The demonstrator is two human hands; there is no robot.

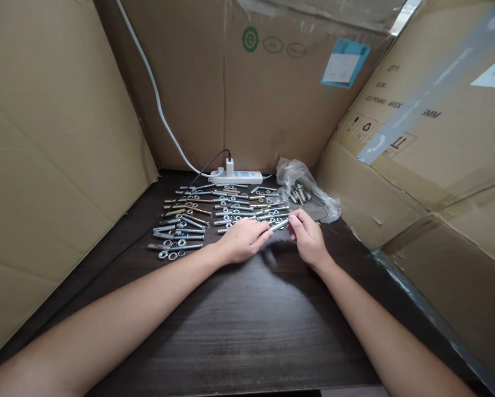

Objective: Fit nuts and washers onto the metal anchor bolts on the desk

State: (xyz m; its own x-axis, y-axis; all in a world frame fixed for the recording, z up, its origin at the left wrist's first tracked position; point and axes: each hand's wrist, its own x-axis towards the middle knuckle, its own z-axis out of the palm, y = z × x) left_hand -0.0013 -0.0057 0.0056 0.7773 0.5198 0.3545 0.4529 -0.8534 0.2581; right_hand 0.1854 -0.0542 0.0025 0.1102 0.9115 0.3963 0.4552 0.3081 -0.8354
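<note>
Steel bolt (279,224), stiff, likely smooth and light, pinched at each end by left hand (243,240) and right hand (308,237) fingers.

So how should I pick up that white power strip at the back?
Probably grip the power strip across its long sides near the right end, coming from above. It lies flat, and a charger and cables crowd its left half.

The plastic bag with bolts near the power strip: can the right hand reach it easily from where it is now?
Probably yes. The plastic bag lies just beyond the right hand, with only bare table between them. But that hand and the left hand both hold a bolt, so it must release it first.
</note>
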